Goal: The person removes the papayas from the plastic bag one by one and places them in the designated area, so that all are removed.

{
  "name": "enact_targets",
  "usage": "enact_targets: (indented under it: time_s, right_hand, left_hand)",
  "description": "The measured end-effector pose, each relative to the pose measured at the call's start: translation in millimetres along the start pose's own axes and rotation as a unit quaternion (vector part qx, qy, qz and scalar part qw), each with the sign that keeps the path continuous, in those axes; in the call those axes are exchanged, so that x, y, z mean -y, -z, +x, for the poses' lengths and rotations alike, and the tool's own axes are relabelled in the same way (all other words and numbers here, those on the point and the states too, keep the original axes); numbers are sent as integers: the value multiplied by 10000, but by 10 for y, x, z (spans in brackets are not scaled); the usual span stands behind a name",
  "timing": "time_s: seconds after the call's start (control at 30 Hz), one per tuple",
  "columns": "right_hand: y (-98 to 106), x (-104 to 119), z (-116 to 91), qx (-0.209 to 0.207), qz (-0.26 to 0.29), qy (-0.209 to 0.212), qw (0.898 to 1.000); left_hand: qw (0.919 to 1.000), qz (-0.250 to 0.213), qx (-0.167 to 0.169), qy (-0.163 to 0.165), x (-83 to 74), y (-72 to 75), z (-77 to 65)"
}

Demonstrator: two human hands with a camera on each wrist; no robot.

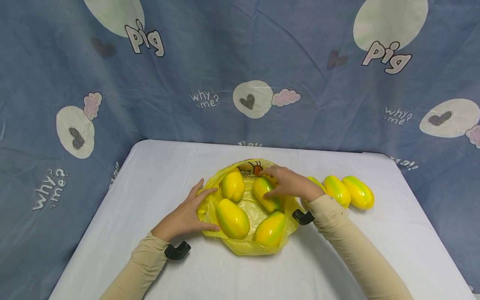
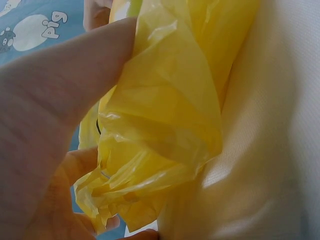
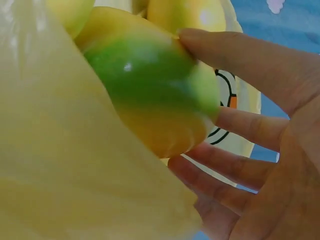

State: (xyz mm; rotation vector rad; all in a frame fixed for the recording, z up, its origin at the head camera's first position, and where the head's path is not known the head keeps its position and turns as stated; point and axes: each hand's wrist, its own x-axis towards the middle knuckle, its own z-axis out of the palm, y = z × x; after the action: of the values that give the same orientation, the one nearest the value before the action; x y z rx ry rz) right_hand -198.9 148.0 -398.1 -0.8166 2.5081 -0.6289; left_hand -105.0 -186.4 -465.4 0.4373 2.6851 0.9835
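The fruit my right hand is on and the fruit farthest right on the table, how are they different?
The first fruit is inside the yellow bag; the farthest-right fruit lies outside it, on the white table. In the head view, the right hand partly covers the first fruit; no hand covers the farthest-right fruit. Both are shiny, yellow and green.

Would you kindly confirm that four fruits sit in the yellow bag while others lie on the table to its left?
Not quite: the other fruits lie on the table to the right of the yellow bag, as the head view shows; four fruits do sit in the bag.
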Motion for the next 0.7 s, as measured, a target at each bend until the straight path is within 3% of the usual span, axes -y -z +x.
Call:
enact_targets:
  time_s: [0.3, 0.7]
  right_hand:
    - [-49, 23, 44, 8, -21, 140, 9999]
    - [-53, 60, 57, 112, -56, 25, 9999]
  left_hand:
    - [10000, 20, 4, 22, -19, 6, -14]
    - [10000, 42, 37, 57, -1, 0, -7]
